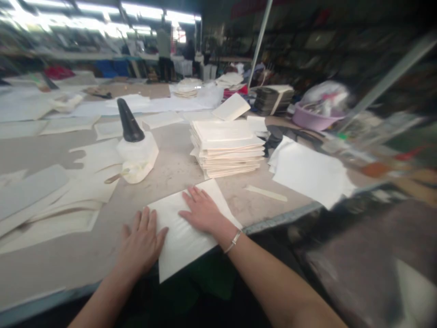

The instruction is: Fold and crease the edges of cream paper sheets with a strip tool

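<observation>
Both hands lie flat, fingers spread, on a white sheet (186,234) at the table (85,259) edge: left hand (141,243) on its left border, right hand (201,210) near its top. Beyond the right hand's fingertips stands a stack of sheets (227,148); beyond the left, a glue bottle (136,148).

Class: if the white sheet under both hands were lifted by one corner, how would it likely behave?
The sheet looks thin and lies flat, so it would probably droop. It overhangs the table edge, so a push might slide it off. Likely light.

white sheet (186,237), flat, overhanging table edge
</observation>
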### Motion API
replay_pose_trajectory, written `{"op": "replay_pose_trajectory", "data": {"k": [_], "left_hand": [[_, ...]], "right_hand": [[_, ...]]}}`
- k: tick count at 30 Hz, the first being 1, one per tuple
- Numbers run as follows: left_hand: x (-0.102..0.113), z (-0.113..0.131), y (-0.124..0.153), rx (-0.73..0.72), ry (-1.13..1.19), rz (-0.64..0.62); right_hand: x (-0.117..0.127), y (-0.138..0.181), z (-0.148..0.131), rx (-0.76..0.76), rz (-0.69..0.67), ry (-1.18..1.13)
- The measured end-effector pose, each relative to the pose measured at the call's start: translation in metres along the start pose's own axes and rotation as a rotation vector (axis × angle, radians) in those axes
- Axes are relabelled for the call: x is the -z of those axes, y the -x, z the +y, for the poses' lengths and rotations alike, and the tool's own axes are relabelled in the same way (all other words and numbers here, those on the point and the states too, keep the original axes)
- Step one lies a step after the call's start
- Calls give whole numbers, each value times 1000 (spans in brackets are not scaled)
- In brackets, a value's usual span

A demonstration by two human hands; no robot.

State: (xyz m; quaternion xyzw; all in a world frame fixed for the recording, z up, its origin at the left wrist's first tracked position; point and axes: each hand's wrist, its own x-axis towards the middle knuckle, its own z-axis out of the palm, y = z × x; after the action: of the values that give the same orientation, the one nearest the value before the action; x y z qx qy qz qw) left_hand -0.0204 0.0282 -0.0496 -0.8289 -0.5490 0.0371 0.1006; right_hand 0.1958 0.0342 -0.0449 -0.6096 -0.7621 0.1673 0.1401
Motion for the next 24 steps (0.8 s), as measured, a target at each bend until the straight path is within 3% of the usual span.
{"op": "replay_pose_trajectory", "data": {"k": [4,9,13,19,22,24], "left_hand": [[5,1,-2,26,21,-61],[5,-1,-3,25,72,-53],[7,-7,-6,35,146,-69],[13,-20,-16,42,333,-118],[18,-19,-18,105,509,-91],[23,-16,-20,221,704,-27]], "right_hand": [[12,-3,31,-158,26,18],[17,-2,43,-358,48,22],[21,5,48,-388,68,8],[46,38,65,-479,259,-73],[56,52,69,-498,199,-116],[58,56,68,-497,156,-119]]}}
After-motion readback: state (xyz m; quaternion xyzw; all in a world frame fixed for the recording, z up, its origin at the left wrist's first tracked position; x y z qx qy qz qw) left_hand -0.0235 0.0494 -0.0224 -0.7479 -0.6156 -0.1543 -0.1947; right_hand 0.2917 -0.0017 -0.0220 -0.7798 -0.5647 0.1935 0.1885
